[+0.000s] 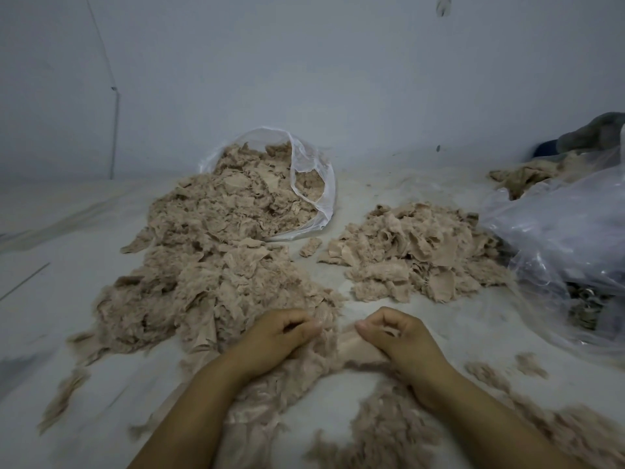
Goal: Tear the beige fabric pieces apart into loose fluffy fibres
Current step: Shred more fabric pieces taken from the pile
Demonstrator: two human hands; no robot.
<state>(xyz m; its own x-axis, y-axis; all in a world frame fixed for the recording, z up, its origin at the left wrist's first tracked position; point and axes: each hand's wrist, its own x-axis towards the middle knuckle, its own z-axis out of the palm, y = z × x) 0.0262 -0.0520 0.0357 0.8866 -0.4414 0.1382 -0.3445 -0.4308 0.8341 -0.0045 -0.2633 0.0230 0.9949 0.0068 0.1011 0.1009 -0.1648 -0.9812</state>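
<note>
My left hand [277, 336] and my right hand [395, 336] sit close together low in the middle, each pinching one end of a beige fabric piece [340, 340] stretched between them. A large heap of beige fabric and fluff [209, 265] spreads from my left hand back to a clear plastic bag [314, 184] lying open on its side. A smaller heap of fabric pieces [419, 252] lies ahead of my right hand. Loose fluffy fibres [372, 434] lie under and around my forearms.
The work lies on a pale floor [67, 238] against a grey wall [304, 79]. A big crumpled clear plastic bag [568, 238] fills the right side, with more beige fabric [527, 177] and dark cloth [595, 133] behind it. Small tufts [531, 365] lie scattered at right.
</note>
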